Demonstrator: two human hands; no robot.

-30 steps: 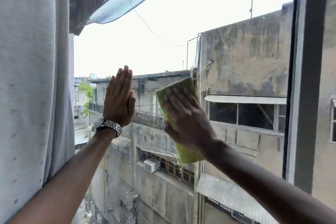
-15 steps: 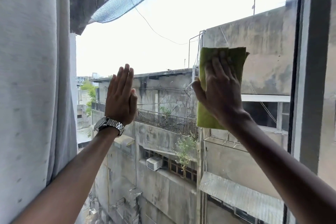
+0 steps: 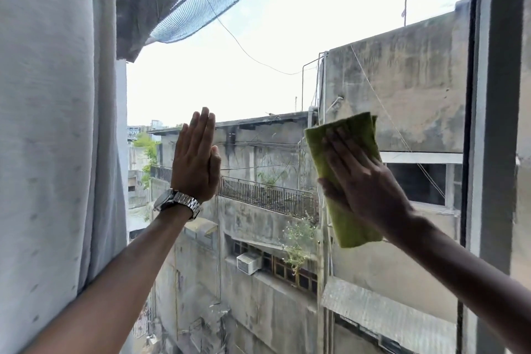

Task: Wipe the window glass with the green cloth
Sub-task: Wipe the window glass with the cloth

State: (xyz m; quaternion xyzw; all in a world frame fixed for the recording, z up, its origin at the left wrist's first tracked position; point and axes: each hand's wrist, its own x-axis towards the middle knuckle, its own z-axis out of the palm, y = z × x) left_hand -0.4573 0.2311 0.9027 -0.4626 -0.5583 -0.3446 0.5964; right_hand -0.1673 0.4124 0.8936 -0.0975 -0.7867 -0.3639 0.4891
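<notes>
The window glass [image 3: 273,89] fills the middle of the view, with grey buildings and sky behind it. My right hand [image 3: 365,181] lies flat on the green cloth [image 3: 349,224] and presses it against the right part of the pane, fingers spread over its upper half. The cloth is folded and hangs tilted, its lower end below my palm. My left hand [image 3: 196,161] rests flat on the glass at the left, fingers straight and together, holding nothing. A metal watch [image 3: 178,202] sits on that wrist.
A pale grey curtain [image 3: 57,138] hangs along the left side, close to my left forearm. The dark vertical window frame [image 3: 494,123] stands just right of the cloth. More glass lies beyond the frame at the far right edge.
My right hand has swept the cloth from the middle up to the right, then down again along the right side of the pane. The left hand has stayed in place.
</notes>
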